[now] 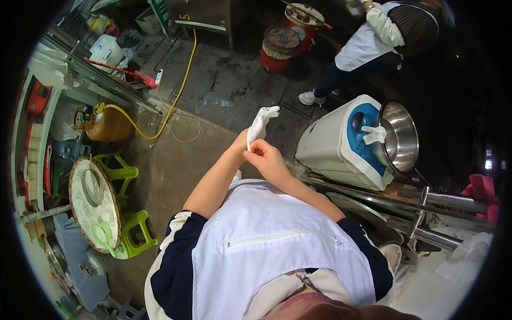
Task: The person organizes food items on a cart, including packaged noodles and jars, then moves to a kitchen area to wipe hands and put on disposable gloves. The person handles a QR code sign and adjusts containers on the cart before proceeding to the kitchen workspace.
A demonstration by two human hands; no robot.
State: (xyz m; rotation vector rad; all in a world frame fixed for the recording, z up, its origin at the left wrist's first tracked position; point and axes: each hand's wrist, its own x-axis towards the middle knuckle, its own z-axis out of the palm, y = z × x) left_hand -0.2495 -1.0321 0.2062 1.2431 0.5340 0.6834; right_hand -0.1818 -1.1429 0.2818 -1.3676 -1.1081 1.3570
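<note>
My left hand (pixel 259 123) wears a thin white glove. It is held out over the floor with its fingers stretched and nothing in them. At the left wrist, my bare right hand (pixel 265 158) pinches the cuff of that glove (pixel 249 140) between thumb and fingers. A second white glove (pixel 374 135) lies to the right, on the blue top of a small washing machine or spin dryer (pixel 340 140). It reaches to the rim of a steel basin (pixel 402 140), which rests tilted on that machine.
Left of me stand a round table (pixel 86 224), green plastic stools (pixel 138 234) and a gas cylinder (pixel 110 127) with a yellow hose (pixel 186 82). A power strip (pixel 159 77) lies on the floor. Ahead are red stoves (pixel 276 62) and a person in an apron (pixel 360 48).
</note>
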